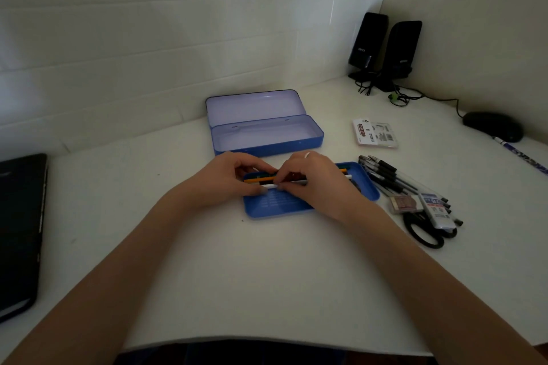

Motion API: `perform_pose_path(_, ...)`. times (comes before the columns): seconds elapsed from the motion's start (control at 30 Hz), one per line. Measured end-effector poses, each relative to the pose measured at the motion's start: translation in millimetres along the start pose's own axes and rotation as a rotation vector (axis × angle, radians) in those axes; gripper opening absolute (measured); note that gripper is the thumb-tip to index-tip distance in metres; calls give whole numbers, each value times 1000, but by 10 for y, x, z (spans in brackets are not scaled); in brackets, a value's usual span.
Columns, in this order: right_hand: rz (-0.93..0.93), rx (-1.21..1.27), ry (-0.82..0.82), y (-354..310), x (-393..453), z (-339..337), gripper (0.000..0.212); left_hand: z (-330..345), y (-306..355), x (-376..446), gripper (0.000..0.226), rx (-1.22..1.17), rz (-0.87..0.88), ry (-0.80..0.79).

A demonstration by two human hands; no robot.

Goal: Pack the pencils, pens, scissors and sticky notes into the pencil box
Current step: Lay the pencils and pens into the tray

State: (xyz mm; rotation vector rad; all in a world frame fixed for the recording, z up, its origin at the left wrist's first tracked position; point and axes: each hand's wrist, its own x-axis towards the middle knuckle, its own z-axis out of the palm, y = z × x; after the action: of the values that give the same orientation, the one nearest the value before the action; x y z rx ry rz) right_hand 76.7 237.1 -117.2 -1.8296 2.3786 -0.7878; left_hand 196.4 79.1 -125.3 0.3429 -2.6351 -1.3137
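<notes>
The blue pencil box (308, 139) stands open at the middle of the desk, its bottom bare inside. In front of it lies a blue inner tray (278, 206) with a row of pencils (267, 178). My left hand (234, 178) and my right hand (305, 178) meet over that row, fingers curled and pinching the pencils. Right of the tray lie several black pens (394, 179), an eraser (404, 204), a lead pack (437, 210) and black scissors (427, 232). The sticky notes pack (375, 132) lies further back.
Two black speakers (385, 44) with cables stand in the back right corner. A black mouse (492, 126) and a marker (522, 152) lie at the right edge. A dark laptop (20, 231) occupies the left edge. The white wall runs close behind the box.
</notes>
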Motion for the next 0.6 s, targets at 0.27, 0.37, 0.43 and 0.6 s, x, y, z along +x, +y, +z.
perform_pose_path(0.27,195,-121,28,340,-120,-353,14,-26,39,-4,36,22,-10,-16)
perform_pose_path(0.37,215,-162,18,373,-115,-345,19,-27,30,-2,36,23,-1,-20)
perform_pose_path(0.43,207,-171,-1,360,-106,-317,21,-29,15,0,37,16,-4,-22)
perform_pose_path(0.6,208,-158,-11,359,-103,-301,22,-35,18,-3,37,19,-8,-22)
